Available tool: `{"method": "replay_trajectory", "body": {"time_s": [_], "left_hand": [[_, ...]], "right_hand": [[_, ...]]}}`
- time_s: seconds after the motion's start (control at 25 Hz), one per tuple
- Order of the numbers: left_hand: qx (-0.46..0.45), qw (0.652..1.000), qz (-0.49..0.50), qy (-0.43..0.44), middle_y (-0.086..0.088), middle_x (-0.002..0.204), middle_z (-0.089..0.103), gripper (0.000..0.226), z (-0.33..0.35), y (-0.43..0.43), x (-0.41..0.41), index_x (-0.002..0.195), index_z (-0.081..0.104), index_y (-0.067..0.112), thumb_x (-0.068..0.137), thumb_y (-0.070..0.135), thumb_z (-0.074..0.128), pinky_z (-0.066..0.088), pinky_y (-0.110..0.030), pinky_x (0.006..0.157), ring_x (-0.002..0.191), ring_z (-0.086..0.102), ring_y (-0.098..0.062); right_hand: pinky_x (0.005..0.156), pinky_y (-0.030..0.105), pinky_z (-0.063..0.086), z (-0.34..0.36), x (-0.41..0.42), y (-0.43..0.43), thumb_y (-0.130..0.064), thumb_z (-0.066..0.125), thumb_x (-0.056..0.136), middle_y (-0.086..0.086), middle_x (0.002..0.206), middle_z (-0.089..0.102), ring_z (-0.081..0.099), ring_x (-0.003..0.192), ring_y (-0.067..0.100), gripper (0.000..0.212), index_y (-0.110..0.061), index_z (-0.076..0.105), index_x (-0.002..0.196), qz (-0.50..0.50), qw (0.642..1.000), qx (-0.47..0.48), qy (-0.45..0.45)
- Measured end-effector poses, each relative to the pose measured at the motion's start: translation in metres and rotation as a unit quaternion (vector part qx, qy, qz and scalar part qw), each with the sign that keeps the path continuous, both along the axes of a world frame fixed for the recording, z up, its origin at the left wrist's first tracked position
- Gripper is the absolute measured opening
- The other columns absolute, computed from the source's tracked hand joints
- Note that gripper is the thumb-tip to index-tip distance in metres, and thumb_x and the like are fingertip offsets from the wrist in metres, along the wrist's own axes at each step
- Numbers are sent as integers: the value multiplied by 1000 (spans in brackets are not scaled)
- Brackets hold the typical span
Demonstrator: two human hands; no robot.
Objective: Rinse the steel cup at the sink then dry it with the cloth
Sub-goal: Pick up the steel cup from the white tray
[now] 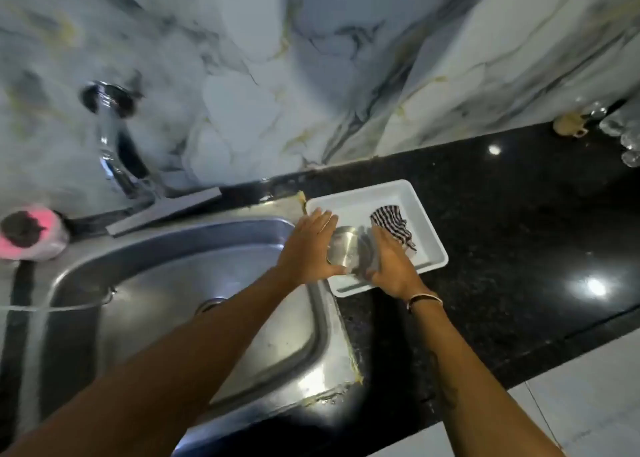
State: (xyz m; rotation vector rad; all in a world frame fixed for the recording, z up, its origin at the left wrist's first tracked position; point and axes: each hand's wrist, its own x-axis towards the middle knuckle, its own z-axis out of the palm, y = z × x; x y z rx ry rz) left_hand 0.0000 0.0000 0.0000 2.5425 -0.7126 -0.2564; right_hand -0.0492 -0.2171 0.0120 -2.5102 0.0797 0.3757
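The steel cup [344, 253] lies in a white tray [429, 248] on the black counter, just right of the sink [173, 283]. My left hand [308, 248] rests against the cup's left side, fingers straight and thumb under the rim. Pressed against the cup's right side is my right hand [391, 262], so the cup sits between both palms. The fingertips of that hand reach the black-and-white striped cloth [393, 224], which lies crumpled in the tray behind it.
A chrome tap [110, 145] comes out of the marble wall above the sink's back left. A pink scrubber [31, 231] sits at the sink's left corner. Glassware [620, 131] and a small tan cup [569, 125] stand at the counter's far right.
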Motion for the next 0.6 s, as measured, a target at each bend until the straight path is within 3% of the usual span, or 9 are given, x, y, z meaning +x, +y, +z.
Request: {"method": "replay_trajectory", "body": {"time_s": [0.12, 0.2, 0.32, 0.4, 0.48, 0.6], "left_hand": [[125, 992, -31, 14, -11, 182, 25, 127, -32, -22, 12, 172, 24, 12, 79, 78, 81, 4, -52, 138, 171, 13, -33], [146, 988, -39, 17, -9, 182, 25, 130, -46, -33, 19, 173, 23, 13, 78, 83, 77, -3, -53, 138, 172, 9, -33], [136, 990, -33, 15, -9, 181, 29, 133, -57, -38, 26, 172, 27, 13, 72, 84, 81, -12, -51, 137, 172, 10, -34], [100, 995, -18, 18, -10, 180, 31, 134, -58, -39, 26, 171, 30, 12, 69, 80, 86, -14, -47, 136, 171, 10, -33], [23, 999, 12, 34, -11, 180, 32, 135, -48, -32, 25, 170, 32, 12, 66, 72, 93, -5, -48, 140, 171, 13, -31], [-153, 980, 99, 82, -9, 175, 38, 136, -23, 7, 19, 169, 35, 15, 59, 49, 106, 33, -50, 133, 163, 33, -30]], "right_hand": [[133, 32, 21, -26, 10, -4, -20, 97, 72, 17, 169, 38, 37, 158, 33, 116, -7, 28, 165, 11, 1000, -8, 26], [133, 31, 18, -38, 17, -5, -19, 96, 74, 17, 173, 33, 32, 162, 32, 121, -5, 22, 168, 10, 999, -18, 36], [129, 46, 39, -38, 24, -9, -18, 94, 77, 16, 163, 47, 46, 152, 31, 117, -8, 22, 169, 35, 998, -9, 45], [122, 46, 47, -32, 24, -10, -16, 93, 77, 12, 153, 56, 54, 139, 22, 108, -13, 31, 165, 28, 999, 19, 22], [122, 34, 43, -20, 24, -7, -16, 94, 77, 6, 153, 56, 47, 136, 9, 103, -16, 37, 162, 9, 999, 41, -18], [117, 1, 27, 8, 32, 17, -20, 95, 75, -6, 152, 51, 40, 136, -7, 106, -17, 37, 164, 21, 995, 78, -55]]}}
